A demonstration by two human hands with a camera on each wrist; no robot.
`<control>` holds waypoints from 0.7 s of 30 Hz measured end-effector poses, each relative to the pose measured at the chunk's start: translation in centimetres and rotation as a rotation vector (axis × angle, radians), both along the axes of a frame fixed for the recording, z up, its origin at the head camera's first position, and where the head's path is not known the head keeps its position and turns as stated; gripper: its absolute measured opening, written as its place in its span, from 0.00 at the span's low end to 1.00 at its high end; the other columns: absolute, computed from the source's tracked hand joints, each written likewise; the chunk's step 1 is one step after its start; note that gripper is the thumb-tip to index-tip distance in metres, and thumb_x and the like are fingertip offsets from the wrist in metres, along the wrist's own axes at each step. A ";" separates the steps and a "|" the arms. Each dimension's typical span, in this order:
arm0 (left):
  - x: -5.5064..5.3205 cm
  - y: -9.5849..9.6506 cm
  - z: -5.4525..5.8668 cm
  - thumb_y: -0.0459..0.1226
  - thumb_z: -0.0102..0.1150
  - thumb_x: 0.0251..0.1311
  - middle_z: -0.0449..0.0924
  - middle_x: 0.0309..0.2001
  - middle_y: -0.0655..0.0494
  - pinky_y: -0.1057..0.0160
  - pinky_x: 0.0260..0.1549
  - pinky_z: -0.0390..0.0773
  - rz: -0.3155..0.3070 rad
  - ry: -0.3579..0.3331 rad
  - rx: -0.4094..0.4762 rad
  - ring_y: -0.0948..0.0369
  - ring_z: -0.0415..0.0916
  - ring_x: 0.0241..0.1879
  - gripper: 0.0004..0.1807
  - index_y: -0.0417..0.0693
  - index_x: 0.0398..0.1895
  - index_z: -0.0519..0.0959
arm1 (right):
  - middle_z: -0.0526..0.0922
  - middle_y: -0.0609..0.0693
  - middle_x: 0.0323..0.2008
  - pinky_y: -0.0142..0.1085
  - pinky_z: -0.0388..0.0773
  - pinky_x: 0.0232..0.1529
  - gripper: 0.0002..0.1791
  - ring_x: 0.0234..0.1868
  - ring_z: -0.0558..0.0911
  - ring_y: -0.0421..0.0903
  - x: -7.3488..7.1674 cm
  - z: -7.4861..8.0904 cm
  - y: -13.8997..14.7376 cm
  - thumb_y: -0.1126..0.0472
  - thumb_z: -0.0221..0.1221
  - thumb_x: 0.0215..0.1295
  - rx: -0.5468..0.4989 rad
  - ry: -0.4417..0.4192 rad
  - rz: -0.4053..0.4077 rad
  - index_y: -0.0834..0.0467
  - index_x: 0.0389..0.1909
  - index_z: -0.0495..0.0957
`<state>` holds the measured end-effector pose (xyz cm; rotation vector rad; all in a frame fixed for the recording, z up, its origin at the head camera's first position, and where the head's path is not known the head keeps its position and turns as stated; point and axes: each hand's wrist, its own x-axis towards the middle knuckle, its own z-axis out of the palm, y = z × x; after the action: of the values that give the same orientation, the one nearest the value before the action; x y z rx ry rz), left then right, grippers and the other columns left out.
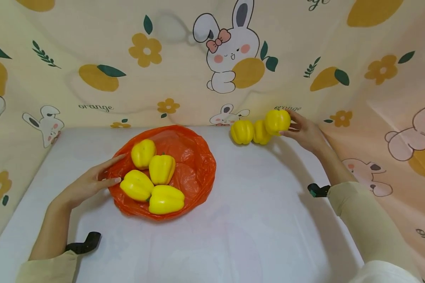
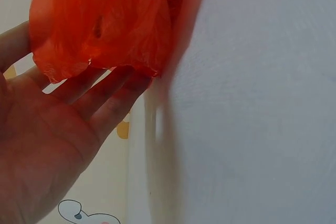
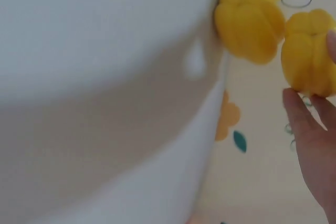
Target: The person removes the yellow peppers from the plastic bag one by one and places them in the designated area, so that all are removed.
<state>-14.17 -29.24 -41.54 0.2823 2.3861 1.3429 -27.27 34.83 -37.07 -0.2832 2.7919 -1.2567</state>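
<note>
At the far right of the table, my right hand (image 1: 306, 131) holds a yellow bell pepper (image 1: 278, 121) between thumb and fingers. In the right wrist view, this bell pepper (image 3: 310, 53) is above the tabletop, close to another one (image 3: 249, 24). Two more yellow bell peppers (image 1: 242, 131) (image 1: 261, 133) sit side by side on the table just left of it. My left hand (image 1: 88, 184) touches the left side of an open red plastic bag (image 1: 200, 169); its fingers (image 2: 113, 95) lie fairly straight against the outside. Several yellow bell peppers (image 1: 163, 199) lie inside the bag.
A white tabletop (image 1: 241, 236) carries the bag and the bell peppers. Cloth printed with rabbits and oranges (image 1: 184, 78) hangs along the back and both sides. Black straps with small mounts (image 1: 85, 243) are on both wrists.
</note>
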 end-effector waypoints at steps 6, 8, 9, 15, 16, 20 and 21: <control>0.1 -0.1 -0.1 0.47 0.58 0.68 0.44 0.77 0.36 0.25 0.62 0.52 0.001 0.013 -0.002 0.33 0.42 0.73 0.41 0.59 0.80 0.50 | 0.54 0.56 0.77 0.50 0.69 0.64 0.48 0.70 0.66 0.64 0.1 -0.5 1.0 0.53 0.66 0.64 -0.005 -0.033 -0.040 0.44 0.80 0.48; 0.0 -0.1 -0.1 0.47 0.58 0.68 0.44 0.77 0.36 0.24 0.62 0.50 0.002 0.017 -0.004 0.34 0.42 0.73 0.41 0.58 0.80 0.51 | 0.53 0.57 0.77 0.51 0.68 0.65 0.49 0.70 0.64 0.65 0.1 -0.7 1.5 0.55 0.65 0.65 -0.026 -0.048 -0.047 0.45 0.80 0.46; 0.0 0.0 0.0 0.47 0.58 0.68 0.44 0.78 0.37 0.24 0.62 0.49 0.003 0.019 -0.006 0.34 0.41 0.73 0.41 0.58 0.80 0.51 | 0.52 0.58 0.77 0.52 0.68 0.65 0.49 0.71 0.64 0.65 0.0 -0.8 1.7 0.55 0.65 0.65 -0.034 -0.053 -0.050 0.45 0.80 0.45; -0.1 0.1 0.1 0.47 0.59 0.68 0.43 0.78 0.37 0.23 0.62 0.48 0.002 0.023 -0.014 0.34 0.41 0.73 0.41 0.59 0.80 0.51 | 0.48 0.56 0.78 0.52 0.68 0.64 0.49 0.71 0.64 0.65 -0.1 -1.4 2.8 0.55 0.65 0.65 -0.031 -0.057 -0.089 0.46 0.80 0.46; 0.0 0.1 0.1 0.47 0.59 0.68 0.43 0.78 0.37 0.23 0.62 0.49 0.002 0.018 -0.012 0.34 0.41 0.73 0.41 0.59 0.80 0.51 | 0.48 0.56 0.79 0.52 0.68 0.64 0.49 0.71 0.64 0.64 -0.1 -1.5 3.0 0.55 0.66 0.65 -0.028 -0.064 -0.090 0.46 0.80 0.46; 0.1 0.0 0.0 0.48 0.58 0.68 0.43 0.78 0.37 0.24 0.62 0.52 0.008 -0.001 -0.010 0.34 0.42 0.73 0.41 0.59 0.80 0.50 | 0.51 0.57 0.78 0.51 0.68 0.64 0.48 0.70 0.65 0.64 -0.3 -2.3 3.4 0.56 0.66 0.65 -0.031 -0.052 -0.057 0.49 0.79 0.49; 0.1 0.0 -0.1 0.48 0.58 0.68 0.43 0.78 0.37 0.24 0.62 0.52 0.008 -0.003 -0.010 0.34 0.42 0.73 0.41 0.59 0.80 0.50 | 0.52 0.57 0.77 0.50 0.68 0.64 0.48 0.70 0.66 0.64 -0.3 -2.5 3.5 0.57 0.66 0.65 -0.032 -0.044 -0.046 0.50 0.79 0.49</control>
<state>-14.05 -29.21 -41.62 0.2682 2.3930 1.3342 -27.54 38.29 -39.59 -0.1909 2.7590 -1.3016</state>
